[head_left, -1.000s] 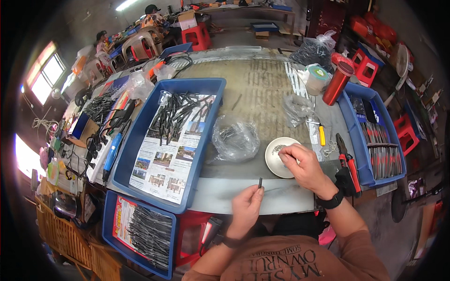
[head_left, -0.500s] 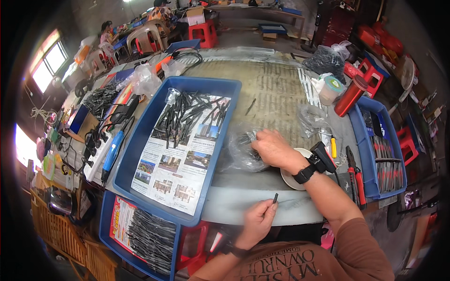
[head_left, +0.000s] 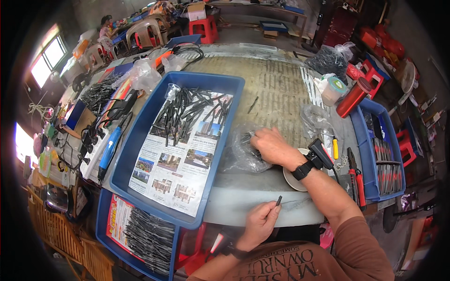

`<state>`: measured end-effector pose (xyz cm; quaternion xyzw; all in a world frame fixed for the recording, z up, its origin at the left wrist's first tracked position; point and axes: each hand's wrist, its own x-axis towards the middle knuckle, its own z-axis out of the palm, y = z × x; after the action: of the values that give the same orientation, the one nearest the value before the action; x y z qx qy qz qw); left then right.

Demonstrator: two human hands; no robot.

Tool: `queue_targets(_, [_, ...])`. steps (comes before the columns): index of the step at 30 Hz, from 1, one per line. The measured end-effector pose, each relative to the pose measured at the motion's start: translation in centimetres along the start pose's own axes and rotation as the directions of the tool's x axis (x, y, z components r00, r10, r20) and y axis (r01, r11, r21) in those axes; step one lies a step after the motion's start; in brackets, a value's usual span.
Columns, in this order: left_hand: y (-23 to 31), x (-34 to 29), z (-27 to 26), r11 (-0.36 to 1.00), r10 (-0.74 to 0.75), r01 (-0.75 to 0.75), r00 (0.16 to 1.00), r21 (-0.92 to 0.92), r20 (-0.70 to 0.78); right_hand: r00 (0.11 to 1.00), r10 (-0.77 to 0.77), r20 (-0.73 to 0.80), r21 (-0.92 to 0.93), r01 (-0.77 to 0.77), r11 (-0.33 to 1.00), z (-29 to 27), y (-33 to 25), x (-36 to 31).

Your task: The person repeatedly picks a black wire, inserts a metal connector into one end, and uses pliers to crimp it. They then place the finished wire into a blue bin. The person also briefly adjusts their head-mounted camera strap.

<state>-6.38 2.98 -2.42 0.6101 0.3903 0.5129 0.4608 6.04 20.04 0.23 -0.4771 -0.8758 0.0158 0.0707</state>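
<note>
Near the table's front edge, my left hand [head_left: 260, 220] is closed with a short black stick-like piece [head_left: 279, 200] pinched between thumb and fingers, its end pointing up. Farther forward, my right hand [head_left: 272, 147] reaches into the mouth of a clear plastic bag [head_left: 247, 157] holding small dark pieces. The right fingers are curled together, and their tips are hidden by the bag and the hand. To the left lies a large blue tray [head_left: 125, 159], lined with printed paper, with a loose heap of thin black strips [head_left: 180, 114] at its far end.
A second blue tray [head_left: 101, 229] with stacked black strips sits lower left. A white bowl [head_left: 291, 180] is under my right wrist. At right are pliers [head_left: 360, 189], a yellow-handled screwdriver [head_left: 335, 149], a red bottle [head_left: 354, 97] and another blue tray [head_left: 364, 154]. A blue electric screwdriver [head_left: 109, 147] lies left.
My left hand has shifted slightly right with the black piece. My right hand stays at the bag, with only a small shift. The whole view has moved a little.
</note>
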Motion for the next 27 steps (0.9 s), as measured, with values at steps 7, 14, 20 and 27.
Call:
queue_targets(7, [0.2, 0.0, 0.0, 0.999, -0.021, 0.021, 1.0, 0.038, 0.006, 1.0, -0.023, 0.019, 0.067, 0.022, 0.998, -1.4, 0.5, -1.0])
queue_targets(14, [0.4, -0.1, -0.1, 0.997, -0.032, 0.031, 0.999, 0.074, 0.016, 0.994, -0.042, 0.103, 0.029, 0.039, 0.999, -0.2, -0.3, -0.1])
queue_targets(20, [0.2, 0.0, 0.2, 0.999, 0.034, -0.033, 0.999, 0.024, -0.023, 0.992, 0.004, -0.13, 0.063, 0.004, 0.998, 0.3, 0.2, -0.2])
queue_targets(27, [0.1, 0.1, 0.1, 0.998, 0.049, -0.048, 0.999, 0.041, -0.018, 0.908, 0.093, -0.409, 0.444, 0.109, 0.889, 0.5, 0.5, 0.0])
